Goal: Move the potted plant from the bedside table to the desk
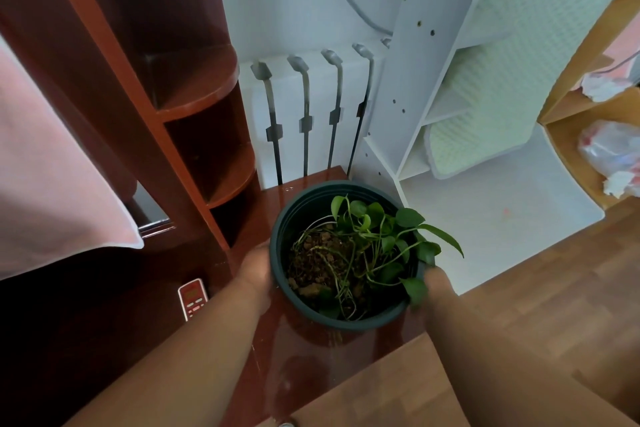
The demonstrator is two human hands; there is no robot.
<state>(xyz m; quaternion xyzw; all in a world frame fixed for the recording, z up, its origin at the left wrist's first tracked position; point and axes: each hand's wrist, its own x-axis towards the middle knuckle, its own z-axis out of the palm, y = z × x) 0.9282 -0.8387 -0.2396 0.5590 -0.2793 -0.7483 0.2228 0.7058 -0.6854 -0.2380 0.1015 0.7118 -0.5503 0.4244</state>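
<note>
A dark green round pot (304, 308) with brown soil and a small leafy green plant (384, 239) stands in the middle of the view over a glossy reddish-brown bedside table (298, 367). My left hand (254, 270) presses against the pot's left side. On the pot's right side is my right hand (438, 282), partly hidden by leaves. Both hands clasp the pot. Whether the pot touches the table top cannot be told. No desk is in view.
A red-brown corner shelf unit (207, 87) rises at the left. A red and white remote control (193, 297) lies left of my forearm. White radiator (311, 121) and white boards (415, 80) stand behind. A light wooden shelf (588, 100) with plastic bags is at right.
</note>
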